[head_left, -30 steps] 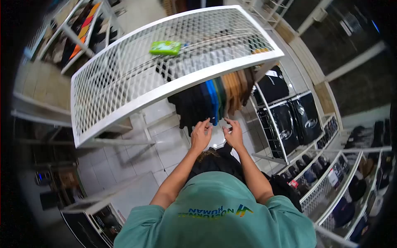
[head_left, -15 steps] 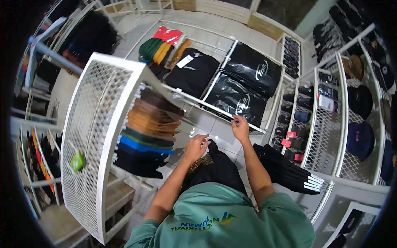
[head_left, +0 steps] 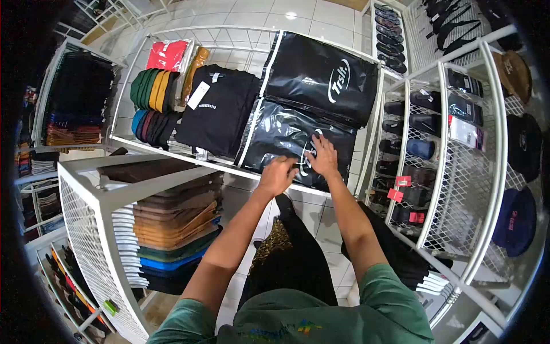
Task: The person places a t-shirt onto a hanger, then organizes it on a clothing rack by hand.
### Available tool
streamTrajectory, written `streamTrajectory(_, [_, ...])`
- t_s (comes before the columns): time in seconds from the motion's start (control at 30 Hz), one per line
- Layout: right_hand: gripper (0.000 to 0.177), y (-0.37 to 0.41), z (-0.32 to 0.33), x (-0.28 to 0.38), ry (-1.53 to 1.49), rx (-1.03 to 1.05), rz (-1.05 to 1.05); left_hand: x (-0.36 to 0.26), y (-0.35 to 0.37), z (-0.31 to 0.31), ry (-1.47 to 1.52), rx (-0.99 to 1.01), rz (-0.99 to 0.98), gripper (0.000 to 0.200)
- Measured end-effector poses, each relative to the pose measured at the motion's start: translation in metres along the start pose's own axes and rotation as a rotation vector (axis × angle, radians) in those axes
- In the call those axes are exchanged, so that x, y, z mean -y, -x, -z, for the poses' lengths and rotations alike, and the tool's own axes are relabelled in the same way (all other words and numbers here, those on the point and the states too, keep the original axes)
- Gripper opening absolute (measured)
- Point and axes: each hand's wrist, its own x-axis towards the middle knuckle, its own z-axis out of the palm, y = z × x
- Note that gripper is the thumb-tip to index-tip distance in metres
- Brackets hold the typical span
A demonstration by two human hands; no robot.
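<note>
My right hand [head_left: 323, 156] rests on the front black plastic bag [head_left: 275, 129], its fingers spread across the white oval logo. Beside it, my left hand [head_left: 279, 175] touches the same bag near its front edge, with fingers loosely bent and thumb apart. Neither hand grips anything I can see. Directly behind lies a second black plastic bag [head_left: 301, 63] with a white "Trslt." logo. To the left is a folded black T-shirt [head_left: 223, 114] bearing a white tag [head_left: 198, 95]. All lie on a low white metal rack [head_left: 229, 168].
Rolled coloured clothes [head_left: 153, 89] and a red packaged garment [head_left: 167, 55] share the rack. At left, a white mesh stand [head_left: 94, 252] holds stacked garments [head_left: 177, 229]. Caps [head_left: 514, 221], pouches and footwear [head_left: 389, 37] fill shelves at right. Black hanging clothes [head_left: 395, 252] are near my right arm.
I have come closer to the low rack. Both hands have moved forward onto the front black bag; earlier my right hand was at the rack's front rail and my left hand was short of it.
</note>
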Motion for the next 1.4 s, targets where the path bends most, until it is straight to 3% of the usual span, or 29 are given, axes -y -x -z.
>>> streamTrajectory(0.03, [0.066,0.003,-0.005,0.000,0.012,0.094,-0.039,0.002,-0.011,-0.001,-0.015,0.030,0.020,0.032])
streamTrajectory(0.1, [0.059,0.014,-0.020,-0.002,0.163,0.058,0.052,0.020,-0.030,-0.013,-0.063,0.010,0.002,0.032])
streamTrajectory(0.17, [0.046,0.019,-0.025,-0.001,0.120,0.019,0.085,0.030,-0.044,-0.017,-0.063,0.097,0.064,0.035])
streamTrajectory(0.23, [0.038,0.018,-0.017,0.004,0.073,0.097,0.043,0.049,-0.052,-0.033,-0.295,0.123,0.054,0.044])
streamTrajectory(0.27, [0.034,0.015,-0.012,0.006,0.059,0.110,0.046,0.054,-0.056,-0.037,-0.361,0.242,0.106,0.050])
streamTrajectory(0.4, [0.034,-0.015,-0.010,0.000,0.067,0.325,0.012,0.055,-0.060,-0.041,-0.398,0.477,0.243,0.056])
streamTrajectory(0.43, [0.034,-0.024,-0.005,0.001,0.069,0.329,0.013,0.050,-0.060,-0.039,-0.394,0.478,0.246,0.056])
streamTrajectory(0.5, [0.050,-0.042,0.002,0.006,0.139,0.142,0.006,0.047,-0.060,-0.034,-0.381,0.502,0.261,0.051])
streamTrajectory(0.6, [0.078,-0.071,0.002,-0.003,0.197,-0.018,0.079,0.062,-0.054,-0.043,-0.356,0.422,0.208,0.048])
streamTrajectory(0.7, [0.066,-0.088,0.010,-0.003,0.185,0.164,0.005,0.068,-0.047,-0.050,-0.346,0.321,0.167,0.044])
streamTrajectory(0.77, [0.043,-0.092,0.012,-0.007,0.057,0.164,0.048,0.063,-0.044,-0.047,-0.297,0.300,0.205,0.046])
streamTrajectory(0.83, [0.036,-0.088,0.015,-0.006,0.024,0.089,0.179,0.049,-0.039,-0.030,-0.261,0.288,0.208,0.047])
streamTrajectory(0.9, [0.034,-0.077,0.032,0.004,-0.185,0.004,0.242,0.049,-0.021,-0.028,-0.093,0.078,0.173,0.042])
streamTrajectory(0.97, [0.031,-0.060,0.067,0.031,-0.204,0.070,0.271,0.047,-0.002,-0.025,0.022,-0.114,0.096,0.038])
streamTrajectory(1.17, [0.024,0.003,0.165,0.126,-0.189,0.150,0.414,0.015,0.063,0.030,0.165,-0.252,0.230,0.032])
streamTrajectory(1.23, [0.021,0.015,0.193,0.163,-0.241,0.057,0.541,0.013,0.078,0.048,0.440,-0.294,0.345,0.033])
streamTrajectory(1.4, [0.020,0.038,0.266,0.248,-0.408,0.019,0.758,0.039,0.103,0.082,0.865,-0.414,0.397,0.060])
